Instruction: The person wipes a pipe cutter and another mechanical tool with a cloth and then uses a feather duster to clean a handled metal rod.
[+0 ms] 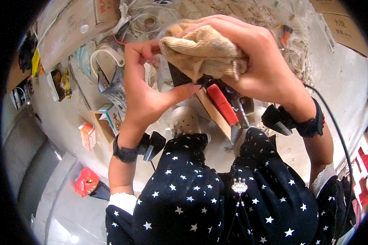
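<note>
My right hand (pixel 251 58) grips a bunched tan knit cloth (pixel 202 52), possibly a work glove, over a dark object whose shape is mostly hidden. On the cloth's other side, my left hand (pixel 147 88) curves in a C shape. Its thumb tip reaches the dark part under the cloth, while its fingertips pass behind the cloth, so its hold is unclear. Just below the hands are a red block (pixel 223 104), a brown cardboard panel (pixel 216 114) and a metal strip (pixel 243 113). Both wrists wear black straps with small devices.
A beige clog (pixel 185 121) is on the floor between my hands and lap. To the left lie a grey strapped shoe (pixel 112 82), an orange-white box (pixel 87 134) and a red packet (pixel 86 182). Large cartons (pixel 76 30) stand at upper left. A black cable (pixel 334 122) runs down the right.
</note>
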`<state>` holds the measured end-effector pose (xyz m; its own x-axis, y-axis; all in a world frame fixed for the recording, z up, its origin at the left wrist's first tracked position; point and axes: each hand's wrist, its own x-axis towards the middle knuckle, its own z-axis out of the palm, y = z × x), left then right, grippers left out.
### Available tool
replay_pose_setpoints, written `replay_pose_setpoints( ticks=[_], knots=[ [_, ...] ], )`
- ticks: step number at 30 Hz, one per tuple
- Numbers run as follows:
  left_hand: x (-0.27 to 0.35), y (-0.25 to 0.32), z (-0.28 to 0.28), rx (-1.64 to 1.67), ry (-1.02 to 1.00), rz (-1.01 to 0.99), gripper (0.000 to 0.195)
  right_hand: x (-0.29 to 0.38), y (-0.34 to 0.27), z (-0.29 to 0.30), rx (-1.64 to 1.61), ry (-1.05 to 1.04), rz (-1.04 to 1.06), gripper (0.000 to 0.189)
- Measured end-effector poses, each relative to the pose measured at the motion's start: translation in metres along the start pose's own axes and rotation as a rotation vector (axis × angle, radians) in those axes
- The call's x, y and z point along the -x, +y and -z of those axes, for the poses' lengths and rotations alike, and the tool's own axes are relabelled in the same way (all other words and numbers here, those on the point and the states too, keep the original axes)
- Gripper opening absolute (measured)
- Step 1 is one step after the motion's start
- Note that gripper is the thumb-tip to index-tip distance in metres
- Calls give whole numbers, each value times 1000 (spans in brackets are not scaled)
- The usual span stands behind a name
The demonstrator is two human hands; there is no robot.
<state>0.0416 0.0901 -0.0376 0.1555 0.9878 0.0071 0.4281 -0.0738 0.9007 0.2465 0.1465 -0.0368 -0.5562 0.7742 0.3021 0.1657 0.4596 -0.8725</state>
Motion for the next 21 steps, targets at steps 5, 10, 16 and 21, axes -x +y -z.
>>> replay_pose_setpoints(
  ticks=[5, 10, 16, 21],
  knots=[
    [0, -3, -8, 36, 84, 65, 62, -1, -6, 15, -59, -223, -50, 40],
    [-1, -20, 12, -111, 186, 70, 56, 16, -7, 23, 51, -371, -165, 41],
    [-12, -7, 11, -194, 151, -37, 57, 19, -4, 26, -4, -127, -86, 50],
    [-13, 7, 1, -307, 175, -20, 60, 18, -21, 11, 130, -186, -152, 61]
  ],
)
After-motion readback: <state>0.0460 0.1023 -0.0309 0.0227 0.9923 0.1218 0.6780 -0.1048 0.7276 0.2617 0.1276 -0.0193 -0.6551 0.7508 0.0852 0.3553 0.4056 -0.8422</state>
